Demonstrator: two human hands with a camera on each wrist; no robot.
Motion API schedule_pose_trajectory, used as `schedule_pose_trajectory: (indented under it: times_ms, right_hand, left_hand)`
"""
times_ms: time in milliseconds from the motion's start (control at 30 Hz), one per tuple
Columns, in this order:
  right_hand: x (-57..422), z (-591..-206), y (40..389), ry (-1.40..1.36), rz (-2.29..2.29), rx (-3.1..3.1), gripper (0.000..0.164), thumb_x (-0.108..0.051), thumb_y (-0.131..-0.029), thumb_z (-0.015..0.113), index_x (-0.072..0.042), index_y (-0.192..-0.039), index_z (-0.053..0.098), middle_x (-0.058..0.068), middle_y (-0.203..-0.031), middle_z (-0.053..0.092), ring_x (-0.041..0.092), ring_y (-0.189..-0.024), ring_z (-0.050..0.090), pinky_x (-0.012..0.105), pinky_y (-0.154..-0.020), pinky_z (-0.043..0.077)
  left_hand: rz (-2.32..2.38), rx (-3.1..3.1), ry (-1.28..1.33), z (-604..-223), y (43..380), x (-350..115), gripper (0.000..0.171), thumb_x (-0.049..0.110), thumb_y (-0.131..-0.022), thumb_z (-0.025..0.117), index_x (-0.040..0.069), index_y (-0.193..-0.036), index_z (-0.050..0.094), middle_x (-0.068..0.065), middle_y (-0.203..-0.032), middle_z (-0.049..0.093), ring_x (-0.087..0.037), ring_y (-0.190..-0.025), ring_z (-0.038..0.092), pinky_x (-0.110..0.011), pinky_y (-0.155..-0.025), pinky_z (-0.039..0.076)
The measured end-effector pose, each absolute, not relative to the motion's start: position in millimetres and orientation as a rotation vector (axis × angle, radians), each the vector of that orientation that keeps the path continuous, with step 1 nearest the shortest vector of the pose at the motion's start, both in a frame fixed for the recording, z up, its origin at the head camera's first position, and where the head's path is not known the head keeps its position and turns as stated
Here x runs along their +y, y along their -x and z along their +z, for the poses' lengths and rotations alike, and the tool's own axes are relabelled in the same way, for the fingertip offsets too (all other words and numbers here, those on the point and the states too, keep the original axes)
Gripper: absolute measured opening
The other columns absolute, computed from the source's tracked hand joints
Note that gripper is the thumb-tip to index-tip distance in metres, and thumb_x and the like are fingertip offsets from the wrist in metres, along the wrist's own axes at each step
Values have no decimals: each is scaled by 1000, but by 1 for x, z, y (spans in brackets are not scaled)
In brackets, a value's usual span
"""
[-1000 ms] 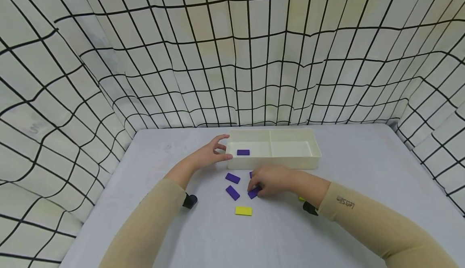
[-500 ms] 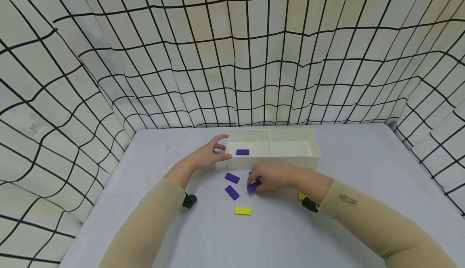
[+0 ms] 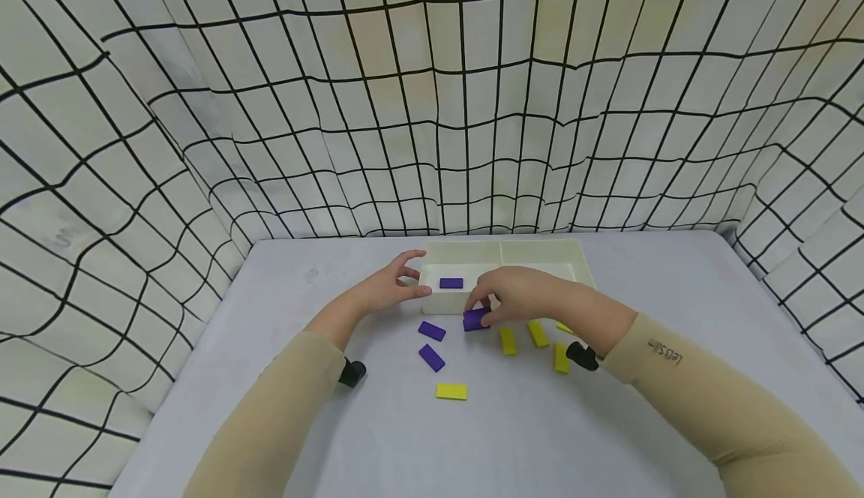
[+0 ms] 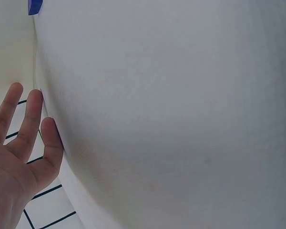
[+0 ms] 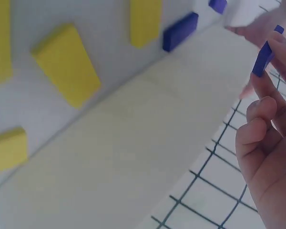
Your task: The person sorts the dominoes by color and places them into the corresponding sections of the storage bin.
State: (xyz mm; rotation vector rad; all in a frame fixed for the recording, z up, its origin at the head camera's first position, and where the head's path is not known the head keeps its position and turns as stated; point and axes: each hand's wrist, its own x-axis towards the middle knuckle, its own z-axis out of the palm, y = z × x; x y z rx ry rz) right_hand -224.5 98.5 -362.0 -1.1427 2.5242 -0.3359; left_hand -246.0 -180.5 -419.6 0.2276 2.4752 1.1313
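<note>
Well, the right hand [image 3: 525, 293] has a narrow grip, thumb and finger pinching a purple tile [image 5: 262, 61] just in front of the white box [image 3: 445, 303]. Call that tile the middle of a clock: the box runs off toward one o'clock, and a second purple piece [image 3: 451, 283] lies in its left compartment, near eleven. At ten, the left hand [image 3: 388, 286] has a wide grip, fingers spread about the box's end; how firmly it presses, I can't tell.

On the tabletop [image 3: 405, 445], two loose purple pieces [image 3: 432, 331] lie at about eight and nine, a lone yellow one [image 3: 451, 391] at seven, and a cluster of yellows [image 3: 538, 333] at three to four.

My worry would be a low approach: the tile could clip the box, twist out of so small a pinch and drop. A knock might slide the box too, if the left hand only touches it lightly. And the black wrist piece [image 3: 583, 356] sits right beside one yellow, so a careless sweep could nudge it.
</note>
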Motion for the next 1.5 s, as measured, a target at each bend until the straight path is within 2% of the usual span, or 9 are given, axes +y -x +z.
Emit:
schedule_pose_trajectory:
  times_ms: [300,500,833,1033,1333,1500]
  right_hand:
    - [109,-343,247,1103,-412,2549,30,-24,-88,77,-28,-118,72,-11,-92,62,15,-86,55,29,-75,49]
    - [111,-345,262,1052,-382,2584,31,-27,-88,77,-29,-119,72,-9,-93,63,16,-86,55,29,-72,49]
    - [96,-351,281,1000,-245,2604,32,-30,-89,76,-29,-120,70,-8,-96,63,15,-90,56,31,-75,49]
    - [86,-360,288,1011,-107,2626,31,-32,-89,76,-29,-119,71,-8,-92,63,15,-89,55,32,-76,48]
    - [76,-372,294,1117,90,2647,26,-29,-90,74,-24,-115,73,-10,-88,65,13,-86,57,42,-93,41]
    - [72,-378,294,1134,177,2655,24,-30,-90,74,-26,-113,74,-9,-103,69,13,-97,61,46,-100,39]
  left_hand:
    - [1129,2478,-217,-417,245,-180,82,45,-90,71,41,-153,19,-11,-148,44,-34,-135,46,-59,-108,35]
    - [1130,2479,-213,-417,245,-181,82,45,-90,71,41,-153,19,-11,-148,45,-34,-134,46,-58,-108,35]
    - [1130,2475,-212,-418,244,-181,82,46,-91,70,40,-154,18,-11,-148,44,-35,-135,46,-59,-107,36]
    - [1126,2484,-204,-420,244,-180,82,47,-90,71,41,-154,19,-11,-148,45,-34,-133,47,-59,-106,37]
    - [1121,2489,-204,-420,243,-181,82,48,-90,70,42,-153,19,-10,-148,45,-34,-132,48,-59,-106,37]
    - [1128,2486,-206,-418,242,-180,81,46,-90,71,41,-153,19,-11,-148,45,-33,-133,48,-58,-107,37]
